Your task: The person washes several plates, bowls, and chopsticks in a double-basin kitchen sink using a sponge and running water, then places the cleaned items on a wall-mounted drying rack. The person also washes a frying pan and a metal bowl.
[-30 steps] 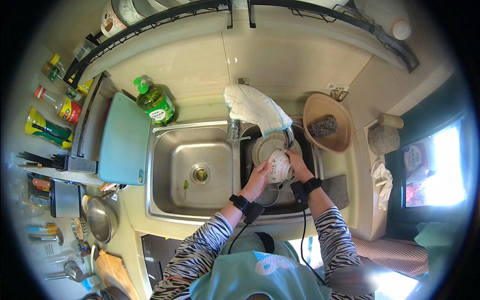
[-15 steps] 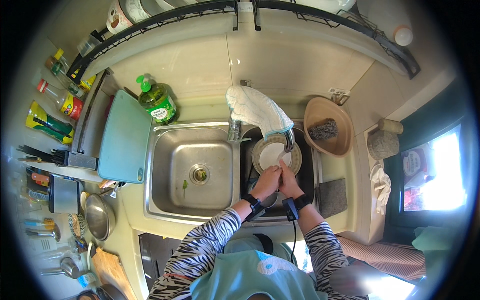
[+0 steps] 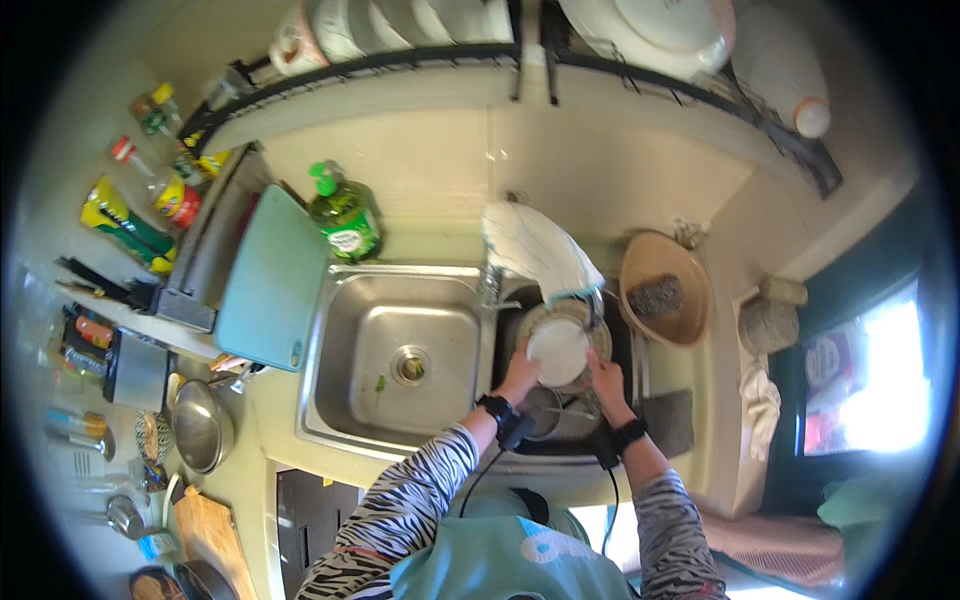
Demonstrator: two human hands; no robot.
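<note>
Over the dark right-hand sink basin (image 3: 622,425), a small round white dish (image 3: 558,352) is between my hands; whether it is a bowl or a plate is hard to tell. My left hand (image 3: 519,376) grips its left edge, and my right hand (image 3: 607,384) is at its right edge with the fingers closed. Beneath the dish lies a plate with a patterned rim (image 3: 595,345). The faucet (image 3: 491,285) arches above, draped with a white cloth (image 3: 540,247). Nearer to me, a round metal pot or bowl (image 3: 541,415) sits partly hidden in the basin.
The left steel sink (image 3: 345,365) has green scraps by its drain. Behind it stand a green soap bottle (image 3: 345,220) and a light-blue cutting board (image 3: 268,290). A tan basin (image 3: 640,255) holding a grey scourer (image 3: 656,296) sits right. Overhead runs a dish rack (image 3: 400,60).
My hands, close together before, have moved apart to the two sides of the white dish. The dish now shows raised off the patterned plate. The view has shifted slightly.
</note>
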